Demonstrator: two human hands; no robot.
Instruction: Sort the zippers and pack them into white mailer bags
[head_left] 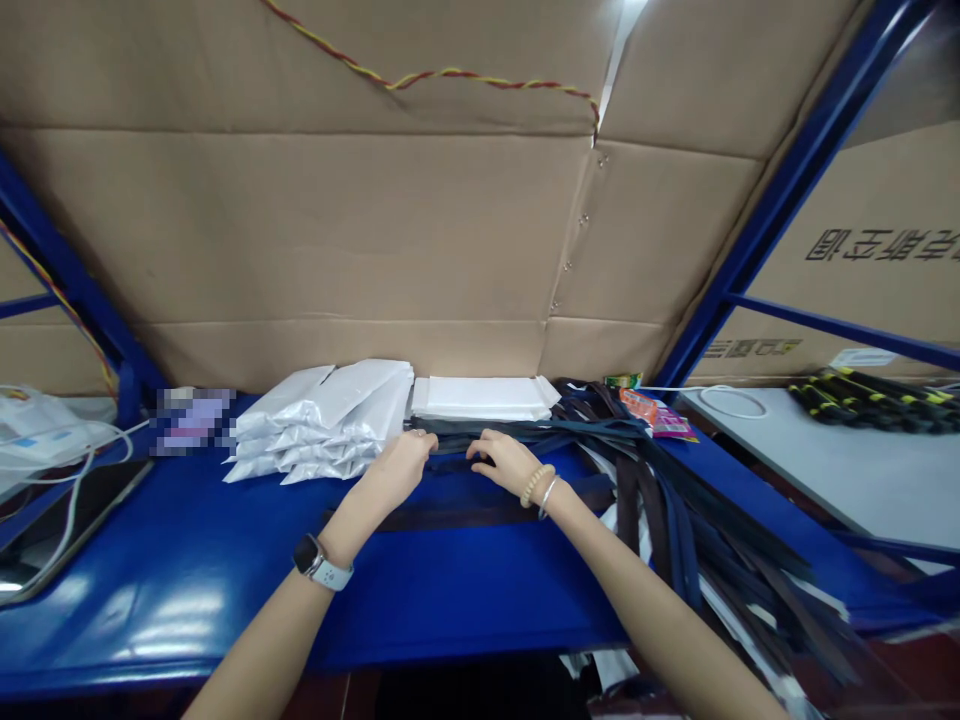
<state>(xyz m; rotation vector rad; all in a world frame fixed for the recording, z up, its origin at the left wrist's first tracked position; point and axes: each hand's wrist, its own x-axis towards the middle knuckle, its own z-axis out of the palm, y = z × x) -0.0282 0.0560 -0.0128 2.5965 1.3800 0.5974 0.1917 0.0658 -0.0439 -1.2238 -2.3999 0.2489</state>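
My left hand (401, 462) and my right hand (506, 463) rest close together on the ends of a bundle of long dark straps (600, 432) that lies across the blue table (187, 560). Fingers of both hands curl onto the strap ends near the table's middle. The left wrist wears a watch, the right wrist a bead bracelet and a thin bangle. The straps fan out to the right and hang over the table's right edge (720, 540). Just behind the hands sit a stack of white pouches (322, 420) and a flat white packet (484, 398).
Cardboard sheets (337, 220) wall off the back, framed by blue rack posts (787, 180). A tablet with white cables (60, 510) lies at the left. A small colourful packet (660, 415) lies by the straps. On the grey shelf (825, 460) to the right are black and yellow items (877, 400).
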